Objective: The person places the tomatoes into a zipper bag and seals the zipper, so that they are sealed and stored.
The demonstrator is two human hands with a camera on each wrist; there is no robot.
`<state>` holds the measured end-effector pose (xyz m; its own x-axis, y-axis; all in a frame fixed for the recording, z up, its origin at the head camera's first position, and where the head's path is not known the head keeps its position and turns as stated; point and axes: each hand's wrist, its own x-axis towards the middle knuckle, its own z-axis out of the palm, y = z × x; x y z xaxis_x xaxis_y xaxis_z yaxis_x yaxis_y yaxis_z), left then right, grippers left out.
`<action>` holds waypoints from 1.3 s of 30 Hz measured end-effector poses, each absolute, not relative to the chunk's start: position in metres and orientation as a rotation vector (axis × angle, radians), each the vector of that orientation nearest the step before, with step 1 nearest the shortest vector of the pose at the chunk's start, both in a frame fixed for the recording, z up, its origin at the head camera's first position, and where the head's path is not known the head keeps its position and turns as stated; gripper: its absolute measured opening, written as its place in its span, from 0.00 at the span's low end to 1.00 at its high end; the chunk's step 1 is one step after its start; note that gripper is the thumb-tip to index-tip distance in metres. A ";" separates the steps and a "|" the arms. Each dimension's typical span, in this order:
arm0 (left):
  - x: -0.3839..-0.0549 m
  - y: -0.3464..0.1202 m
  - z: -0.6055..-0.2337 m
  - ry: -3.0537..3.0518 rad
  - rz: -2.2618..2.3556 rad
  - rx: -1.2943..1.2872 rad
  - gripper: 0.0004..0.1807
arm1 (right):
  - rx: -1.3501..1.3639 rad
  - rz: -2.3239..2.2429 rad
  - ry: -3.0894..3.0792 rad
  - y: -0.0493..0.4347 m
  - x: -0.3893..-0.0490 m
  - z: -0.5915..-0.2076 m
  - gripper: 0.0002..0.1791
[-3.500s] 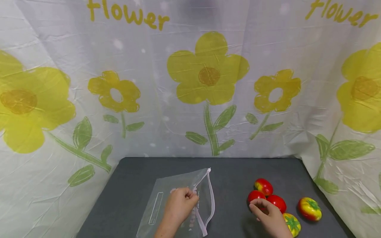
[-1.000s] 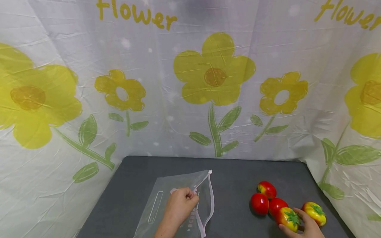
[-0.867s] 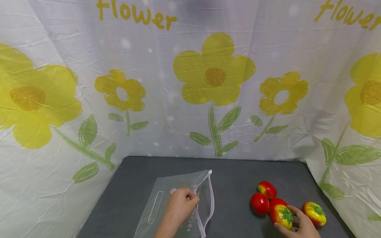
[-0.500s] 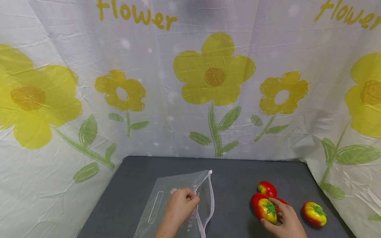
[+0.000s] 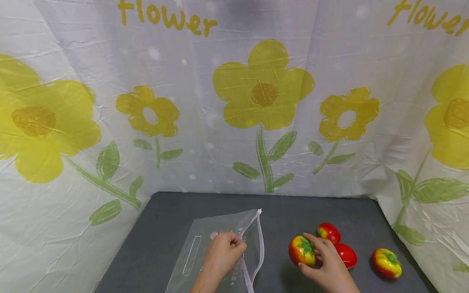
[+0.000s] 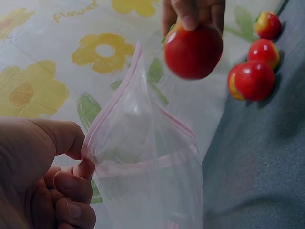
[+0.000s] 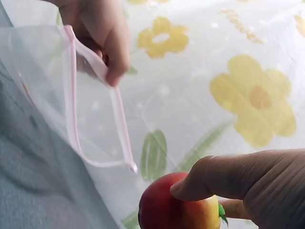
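My left hand (image 5: pixel 221 254) pinches one edge of a clear zip bag (image 5: pixel 201 232) between thumb and curled fingers. The bag's pale pink zip rim (image 7: pixel 71 105) gapes apart, with its mouth facing right. With thumb and fingertips, my right hand (image 5: pixel 329 264) holds a glossy red-and-yellow tomato (image 5: pixel 302 250) by its sides, its green leafy top turned toward the palm. This tomato is up in the air, a short way to the right of the bag's mouth. In the left wrist view its red underside (image 6: pixel 193 52) shows.
On the dark grey table (image 5: pixel 176 207), a red-and-yellow tomato (image 5: pixel 328 232) and a red one (image 5: pixel 346 255) lie behind my right hand, which partly covers the group. Another tomato (image 5: pixel 386 263) sits apart near the right edge. A flower-printed sheet (image 5: pixel 194 162) hangs around the table.
My right hand has taken a tomato from the front of the group and carried it leftward toward the bag. The left hand keeps its pinch in the same place.
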<state>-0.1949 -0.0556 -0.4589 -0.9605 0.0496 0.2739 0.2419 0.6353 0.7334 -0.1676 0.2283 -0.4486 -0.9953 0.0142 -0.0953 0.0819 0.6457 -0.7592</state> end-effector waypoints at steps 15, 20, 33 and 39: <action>-0.193 -0.055 -0.458 -2.658 -1.257 -0.220 0.10 | -0.105 -1.471 2.730 0.183 -0.172 -0.442 0.43; -0.193 -0.054 -0.457 -2.678 -1.262 -0.208 0.10 | -0.218 -1.483 2.729 0.172 -0.175 -0.449 0.38; -0.195 -0.053 -0.455 -2.717 -1.298 -0.237 0.09 | -0.515 -1.505 2.658 0.149 -0.187 -0.465 0.29; -0.194 -0.054 -0.454 -2.705 -1.326 -0.243 0.10 | -0.576 -1.424 2.767 0.143 -0.188 -0.470 0.27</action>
